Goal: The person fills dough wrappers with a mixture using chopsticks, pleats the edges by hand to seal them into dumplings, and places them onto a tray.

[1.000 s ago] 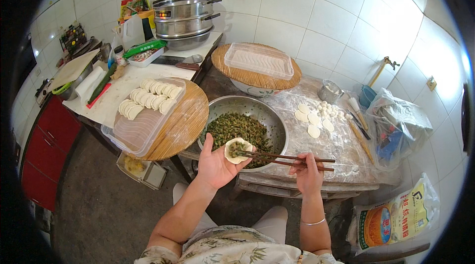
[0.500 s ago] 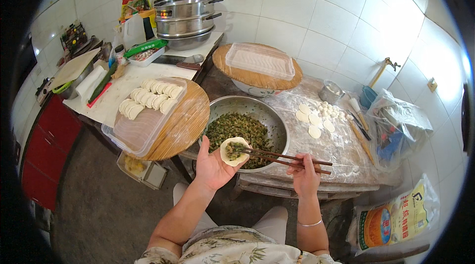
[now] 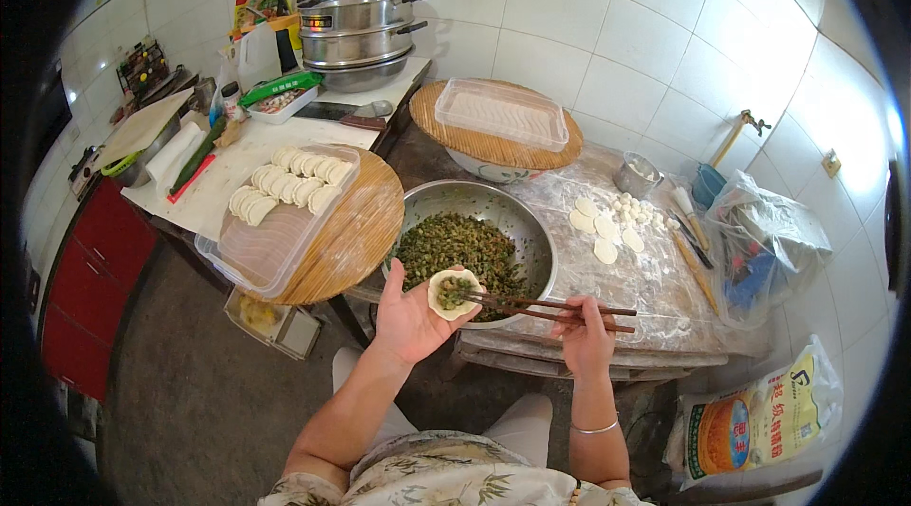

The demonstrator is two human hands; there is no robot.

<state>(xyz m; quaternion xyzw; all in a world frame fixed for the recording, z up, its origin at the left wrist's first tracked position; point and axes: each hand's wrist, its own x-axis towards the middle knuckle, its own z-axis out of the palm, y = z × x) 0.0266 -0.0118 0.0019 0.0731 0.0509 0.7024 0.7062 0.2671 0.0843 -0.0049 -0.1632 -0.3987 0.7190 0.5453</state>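
My left hand (image 3: 406,324) is palm up, thumb spread, and carries a round dumpling wrapper (image 3: 444,312) on its fingers. Green and brown filling sits in the middle of the wrapper, whose edge curls up slightly. With my right hand (image 3: 588,340) I grip a pair of dark chopsticks (image 3: 543,307); their tips press into the filling. Just beyond both hands stands a large steel bowl (image 3: 543,239) holding chopped green filling (image 3: 455,248). To the left, rows of folded dumplings (image 3: 290,180) lie on a clear plastic tray (image 3: 285,245).
Flat wrappers (image 3: 605,251) and small dough pieces (image 3: 638,212) lie on the floured table (image 3: 588,302). A rolling pin (image 3: 697,269) is at the right. A round wooden board (image 3: 380,212) supports the tray. Behind stand a lidded bowl (image 3: 489,169) and stacked steamers (image 3: 356,36).
The wrapper's rim has curled up a little more around the filling, and the chopstick tips have shifted slightly within it. Both hands stay in nearly the same place.
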